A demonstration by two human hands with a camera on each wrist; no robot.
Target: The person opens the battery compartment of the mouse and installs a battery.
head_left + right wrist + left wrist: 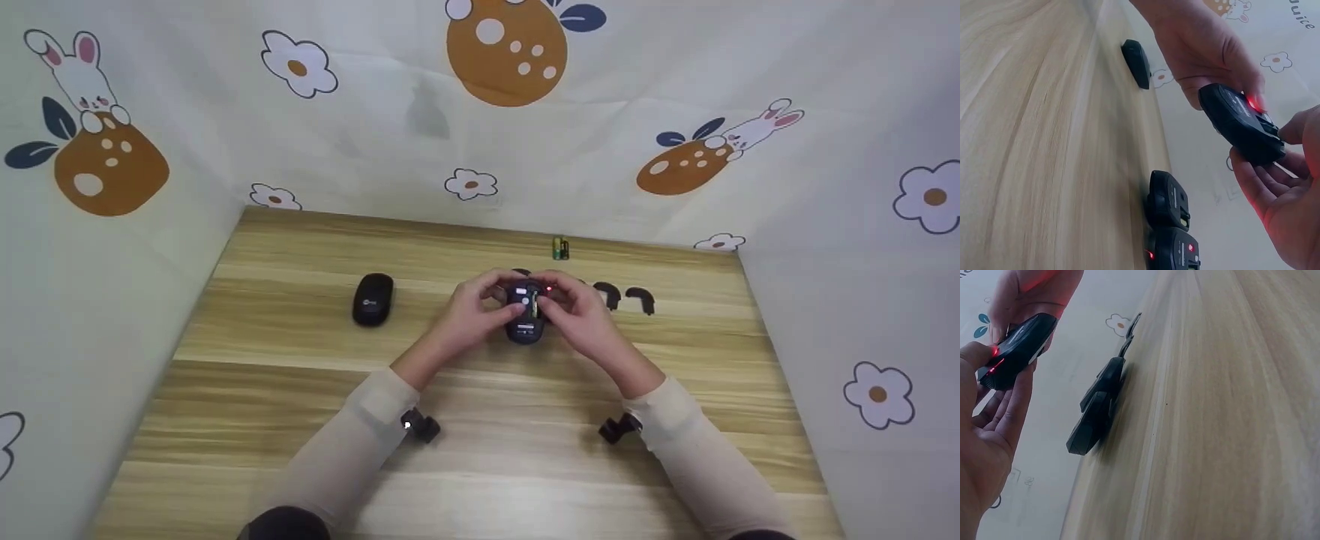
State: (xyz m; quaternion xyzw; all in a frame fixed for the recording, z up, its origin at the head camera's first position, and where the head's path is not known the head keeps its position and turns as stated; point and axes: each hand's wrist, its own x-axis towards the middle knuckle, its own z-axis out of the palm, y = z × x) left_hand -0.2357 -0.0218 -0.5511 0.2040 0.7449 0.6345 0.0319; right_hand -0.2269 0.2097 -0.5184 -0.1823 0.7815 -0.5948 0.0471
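Note:
Both hands hold a dark computer mouse [525, 334], turned underside up, above the table. My left hand [471, 307] grips its left side, thumb on the underside and fingers beneath. Along the opposite side my right hand [581, 309] grips it, the thumb at the edge of the open battery slot. A battery [535, 302] shows in that slot. Red light from the mouse falls on the left thumb, seen in the right wrist view. The right wrist view also has two more mice, one upturned mouse [1167, 197] and another mouse [1172, 247], standing close together beyond the hands.
A black mouse [373, 300] lies right side up at the left. Two small batteries [560, 248] lie near the back edge. Curved black covers, one cover [641, 300] farthest right, are beside the right hand. Printed cloth walls [375, 150] enclose the wooden table [480, 465].

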